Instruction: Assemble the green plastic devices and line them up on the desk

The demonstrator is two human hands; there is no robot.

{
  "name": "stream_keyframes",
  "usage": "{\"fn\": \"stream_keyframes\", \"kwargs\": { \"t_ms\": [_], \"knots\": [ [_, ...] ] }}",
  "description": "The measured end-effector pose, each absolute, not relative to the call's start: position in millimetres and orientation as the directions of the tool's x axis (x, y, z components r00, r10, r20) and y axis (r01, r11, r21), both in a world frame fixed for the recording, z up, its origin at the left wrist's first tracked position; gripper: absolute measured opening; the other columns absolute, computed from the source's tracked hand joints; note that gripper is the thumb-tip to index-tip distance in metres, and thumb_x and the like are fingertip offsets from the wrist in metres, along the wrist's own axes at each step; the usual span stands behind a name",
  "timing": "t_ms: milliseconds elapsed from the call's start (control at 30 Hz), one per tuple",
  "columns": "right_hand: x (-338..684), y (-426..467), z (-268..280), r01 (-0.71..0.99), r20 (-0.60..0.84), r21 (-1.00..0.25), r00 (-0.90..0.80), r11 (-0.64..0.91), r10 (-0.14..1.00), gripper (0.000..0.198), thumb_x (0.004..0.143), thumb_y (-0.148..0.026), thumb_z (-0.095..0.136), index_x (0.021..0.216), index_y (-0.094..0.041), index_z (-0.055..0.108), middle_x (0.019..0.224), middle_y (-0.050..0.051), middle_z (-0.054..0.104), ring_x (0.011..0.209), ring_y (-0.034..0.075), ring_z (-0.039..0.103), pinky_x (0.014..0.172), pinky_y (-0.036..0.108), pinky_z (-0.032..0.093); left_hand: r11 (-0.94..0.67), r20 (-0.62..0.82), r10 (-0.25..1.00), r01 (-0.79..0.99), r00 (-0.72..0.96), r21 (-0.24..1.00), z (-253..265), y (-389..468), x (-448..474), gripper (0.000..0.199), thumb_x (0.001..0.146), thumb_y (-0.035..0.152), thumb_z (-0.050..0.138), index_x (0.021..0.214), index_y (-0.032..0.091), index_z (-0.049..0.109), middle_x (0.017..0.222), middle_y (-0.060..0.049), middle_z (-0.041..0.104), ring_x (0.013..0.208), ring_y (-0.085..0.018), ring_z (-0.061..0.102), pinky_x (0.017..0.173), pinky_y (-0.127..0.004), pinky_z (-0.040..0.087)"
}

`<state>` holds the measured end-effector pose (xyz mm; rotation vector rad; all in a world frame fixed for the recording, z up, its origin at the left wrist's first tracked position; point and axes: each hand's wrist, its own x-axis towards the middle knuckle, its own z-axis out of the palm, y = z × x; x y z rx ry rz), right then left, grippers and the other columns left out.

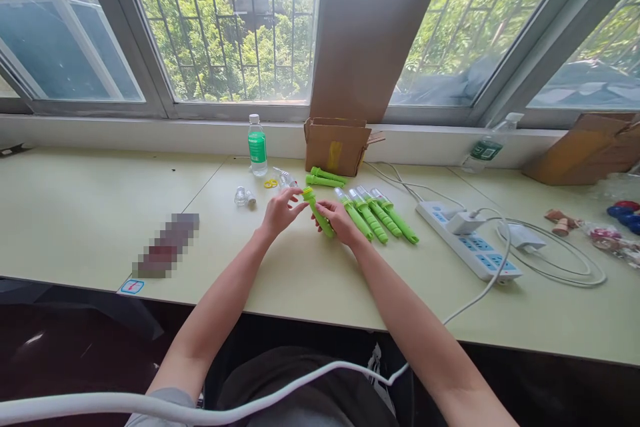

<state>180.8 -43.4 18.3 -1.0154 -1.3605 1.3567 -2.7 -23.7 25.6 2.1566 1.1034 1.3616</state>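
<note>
My right hand (340,221) grips a green ribbed plastic stick (318,213) by its lower half, tilted up and to the left. My left hand (280,211) pinches the yellow-tipped top end of that same stick. Just right of my hands, several finished green sticks with clear caps (376,213) lie side by side on the pale green table (100,213). Two bare green sticks (325,178) lie behind them near a small cardboard box (336,144). A clear cap (244,197), more clear parts (285,178) and a yellow ring (271,183) lie left of my hands.
A green-labelled water bottle (257,145) stands at the back. A white power strip (470,240) with a plugged charger and cables lies to the right. Beyond it are a fallen bottle (487,144), a cardboard box (585,150) and coloured toys (600,227). A white cable crosses my lap.
</note>
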Motion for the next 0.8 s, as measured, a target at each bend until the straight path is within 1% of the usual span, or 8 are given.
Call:
{"fn": "stream_keyframes", "kwargs": {
  "t_ms": [233,400,533,667,800],
  "knots": [
    [177.7,-46.3,20.8,-0.058,0.052,-0.998,-0.212,0.04,0.976,0.034,0.072,-0.045,0.069,0.089,-0.017,0.06,0.071,0.005,0.063,0.056,0.014,0.057,0.048,0.027,0.05,-0.622,0.584,0.777,0.424,0.233,0.659,25.9,-25.1,-1.9,0.034,0.078,0.04,0.063,0.108,0.024,0.057,0.106,-0.006,0.064,0.082,-0.016,0.065,0.066,-0.027,0.054],
    [176.7,-46.6,19.3,-0.053,0.038,-0.998,-0.213,0.028,0.976,0.035,0.071,-0.046,0.07,0.088,-0.018,0.059,0.072,0.004,0.063,0.056,0.014,0.057,0.048,0.027,0.05,-0.601,0.562,0.795,0.417,0.226,0.682,26.2,-24.9,-1.3,0.033,0.078,0.041,0.064,0.106,0.024,0.058,0.104,-0.005,0.065,0.082,-0.017,0.065,0.065,-0.028,0.054],
    [175.2,-45.0,15.6,-0.038,0.037,-0.999,-0.191,0.03,0.981,0.036,0.07,-0.047,0.07,0.087,-0.018,0.058,0.071,0.004,0.064,0.053,0.013,0.055,0.046,0.026,0.048,-0.568,0.528,0.821,0.408,0.217,0.715,23.4,-23.3,0.0,0.04,0.074,0.042,0.068,0.106,0.022,0.056,0.104,-0.006,0.064,0.082,-0.017,0.066,0.062,-0.027,0.053],
    [172.7,-45.4,14.3,-0.032,0.058,-0.998,-0.183,0.053,0.981,0.034,0.071,-0.047,0.068,0.085,-0.017,0.059,0.07,0.003,0.063,0.051,0.011,0.053,0.043,0.024,0.045,-0.544,0.517,0.836,0.409,0.184,0.733,19.7,-20.2,-0.2,0.043,0.07,0.046,0.07,0.1,0.019,0.054,0.099,-0.006,0.065,0.083,-0.018,0.066,0.061,-0.027,0.053],
    [170.6,-46.1,14.0,-0.04,0.047,-0.998,-0.187,0.04,0.981,0.035,0.071,-0.048,0.067,0.084,-0.018,0.058,0.068,0.003,0.061,0.049,0.011,0.051,0.041,0.023,0.043,-0.543,0.522,0.836,0.403,0.171,0.737,17.8,-17.1,-1.9,0.04,0.071,0.048,0.068,0.095,0.019,0.054,0.094,-0.005,0.064,0.081,-0.017,0.065,0.059,-0.026,0.052]
  ]
}}
